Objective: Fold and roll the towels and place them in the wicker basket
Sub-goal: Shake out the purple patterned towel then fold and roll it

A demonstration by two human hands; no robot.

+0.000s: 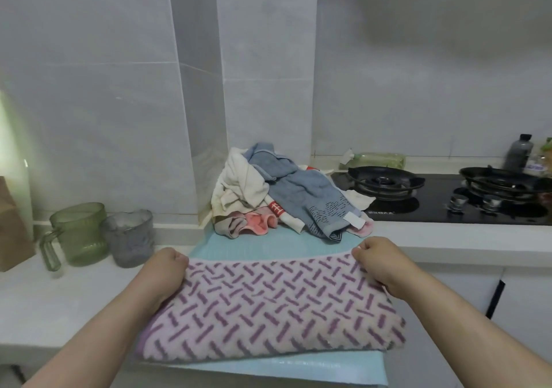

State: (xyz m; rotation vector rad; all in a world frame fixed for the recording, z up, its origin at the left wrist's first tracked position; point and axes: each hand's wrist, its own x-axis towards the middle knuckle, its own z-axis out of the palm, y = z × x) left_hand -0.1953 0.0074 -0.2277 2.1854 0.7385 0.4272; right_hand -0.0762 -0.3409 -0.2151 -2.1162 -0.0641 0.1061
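1. On the blue mat (268, 247) lies the purple towel (268, 307), spread flat.
2. Left hand (165, 271) and right hand (379, 262) each have fingers curled tight on a far corner.
3. It looks soft, light and floppy, so holding both corners should keep it straight.

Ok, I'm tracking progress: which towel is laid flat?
The purple-patterned towel, gripped by the left hand and right hand; the blue towel and white towel lie crumpled behind.

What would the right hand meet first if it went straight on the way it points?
The right hand would probably meet the blue towel first, beyond a strip of teal mat; depth is unclear.
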